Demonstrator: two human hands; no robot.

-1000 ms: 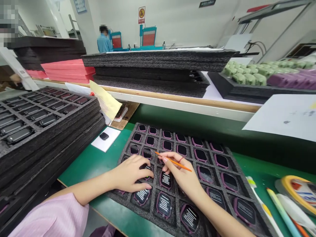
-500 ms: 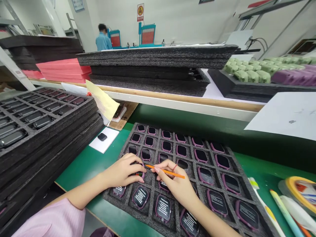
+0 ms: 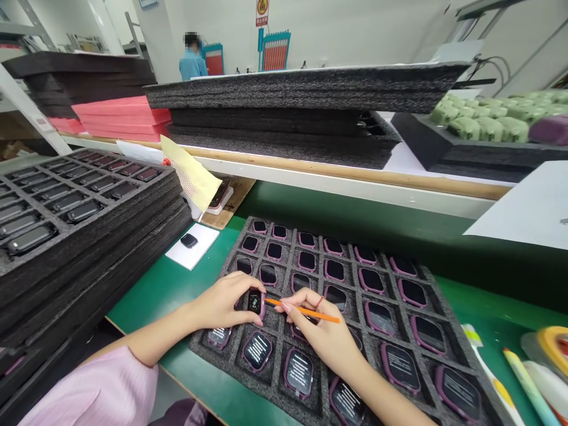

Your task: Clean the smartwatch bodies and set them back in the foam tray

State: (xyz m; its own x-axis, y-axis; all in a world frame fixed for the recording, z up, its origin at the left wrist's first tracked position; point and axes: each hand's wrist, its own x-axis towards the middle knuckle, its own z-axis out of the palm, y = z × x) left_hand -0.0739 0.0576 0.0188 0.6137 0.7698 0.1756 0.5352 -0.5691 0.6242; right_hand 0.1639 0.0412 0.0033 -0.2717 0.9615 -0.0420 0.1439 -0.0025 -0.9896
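A black foam tray (image 3: 412, 272) lies on the green bench, with several purple-rimmed smartwatch bodies in its pockets. My left hand (image 3: 224, 305) pinches one watch body (image 3: 255, 301) and tilts it up out of its pocket, its lit screen facing me. My right hand (image 3: 322, 334) grips a thin orange stick (image 3: 306, 310) whose tip touches the right side of that watch. Watches in the near rows show white text on their screens; those farther back are dark.
A tall stack of black foam trays (image 3: 66, 236) with dark devices stands at the left. A white card with a single watch body (image 3: 189, 240) lies beside it. Foam sheets fill the shelf behind. Pens and a tape roll (image 3: 548, 349) lie at the right. A person in blue stands far back.
My left hand has lifted a watch body up out of its pocket and tilted it upright. The orange stick's tip has swung left and down onto that watch's side.
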